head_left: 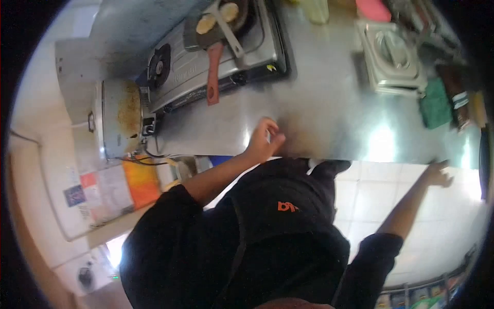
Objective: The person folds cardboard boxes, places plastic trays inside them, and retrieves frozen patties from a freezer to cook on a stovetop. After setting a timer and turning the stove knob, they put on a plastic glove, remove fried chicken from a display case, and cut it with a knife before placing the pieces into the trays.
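My left hand hovers over the front edge of the steel counter, fingers curled in toward the thumb. A small pale streak shows between them; whether it is a held thing I cannot tell. My right hand lies flat at the counter's edge far to the right, fingers apart and holding nothing. Behind my left hand stands a gas stove. On it is a dark pan with a red handle, holding two pale flat pieces of food, with a metal utensil laid across it.
A greasy metal box stands left of the stove, with cables below it. At the counter's right end are a square lidded steel container, a green cloth and dark bottles. A white tiled floor lies below.
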Tool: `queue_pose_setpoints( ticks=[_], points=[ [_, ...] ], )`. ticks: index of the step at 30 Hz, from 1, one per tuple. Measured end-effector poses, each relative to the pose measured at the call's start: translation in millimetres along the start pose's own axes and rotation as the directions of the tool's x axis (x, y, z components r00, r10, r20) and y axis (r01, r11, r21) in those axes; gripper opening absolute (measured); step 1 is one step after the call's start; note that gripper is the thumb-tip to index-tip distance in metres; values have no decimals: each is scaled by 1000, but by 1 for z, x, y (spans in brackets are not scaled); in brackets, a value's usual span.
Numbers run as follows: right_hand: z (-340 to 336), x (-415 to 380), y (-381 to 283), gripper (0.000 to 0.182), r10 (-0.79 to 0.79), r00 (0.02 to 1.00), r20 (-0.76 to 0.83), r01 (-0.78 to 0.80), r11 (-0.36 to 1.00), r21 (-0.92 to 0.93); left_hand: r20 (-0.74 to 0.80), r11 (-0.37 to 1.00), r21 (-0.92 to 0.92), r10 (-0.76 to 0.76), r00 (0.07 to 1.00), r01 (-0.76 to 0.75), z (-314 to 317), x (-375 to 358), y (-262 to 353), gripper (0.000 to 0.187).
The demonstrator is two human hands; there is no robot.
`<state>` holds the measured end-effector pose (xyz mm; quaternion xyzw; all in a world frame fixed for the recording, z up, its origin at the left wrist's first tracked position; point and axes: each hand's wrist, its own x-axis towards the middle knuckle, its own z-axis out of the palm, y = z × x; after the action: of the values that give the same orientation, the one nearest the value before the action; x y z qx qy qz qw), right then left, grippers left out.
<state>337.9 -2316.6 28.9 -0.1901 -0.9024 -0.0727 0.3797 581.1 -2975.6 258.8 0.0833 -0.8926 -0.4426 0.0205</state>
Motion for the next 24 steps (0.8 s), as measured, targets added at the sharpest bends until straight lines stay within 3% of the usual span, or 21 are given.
queue_pose_setpoints(
  ticks=[1,2,3,4,5,7,8,10,11,12,14,16,17,18,20,21,22,23,24],
  points=[
    [-46,-6,-28,45,-69,996,58,69,998,14,274,995,-42,-76,959,91,-7,5,22,24],
    [-63,-21,-34,51,33,997,71,-49,970,237,454,972,-149,-94,886,180,-10,13,49,20],
    [-97,-38,-41,62,-130,985,113,117,986,119,594,953,-210,-53,803,219,-10,19,66,21],
    [-129,-63,-55,74,148,939,311,-272,873,405,718,930,-257,2,696,262,-9,24,82,22],
    [-162,-85,-56,87,165,927,336,-287,890,353,680,928,-296,40,732,225,-7,30,103,22],
    [-219,-148,-30,85,125,826,550,-377,847,374,928,938,-270,193,317,219,6,42,144,26],
    [-227,-199,7,85,80,774,628,-380,852,359,915,937,-291,214,342,194,22,41,155,26],
    [-266,-273,75,85,77,637,767,-392,889,236,964,988,-100,125,236,-115,65,37,173,33],
    [-284,-302,113,84,96,546,832,-395,906,154,987,987,4,22,159,-160,86,40,188,48],
    [-303,-324,152,84,131,434,891,-389,920,55,988,985,-3,30,154,-172,109,40,197,48],
    [-338,-352,233,83,214,218,952,-338,932,-132,983,984,38,-6,182,-176,167,35,214,65],
    [-360,-354,306,82,291,64,955,-290,921,-261,976,959,219,-219,20,-180,218,36,257,72],
    [-357,-346,338,81,332,37,942,-294,905,-308,981,967,186,-193,-26,-174,245,36,276,77],
    [-350,-334,369,81,370,25,929,-308,886,-345,985,970,145,-160,-63,-195,280,33,293,77],
    [-317,-301,428,80,444,98,891,-387,842,-377,995,1000,-3,2,-95,-2,363,30,318,75],
    [-293,-283,459,80,483,167,860,-448,814,-370,994,988,11,-29,-109,-155,420,26,330,72],
    [-261,-269,497,80,529,267,805,-524,781,-340,987,980,-34,3,-159,-194,469,20,341,72],
    [-242,-212,496,80,570,414,710,-610,752,-248,974,950,-195,159,-158,-243,504,15,356,69],
    [-228,-137,508,79,504,367,782,-693,708,-131,936,893,-346,310,-164,-288,540,17,371,66]
  ],
)
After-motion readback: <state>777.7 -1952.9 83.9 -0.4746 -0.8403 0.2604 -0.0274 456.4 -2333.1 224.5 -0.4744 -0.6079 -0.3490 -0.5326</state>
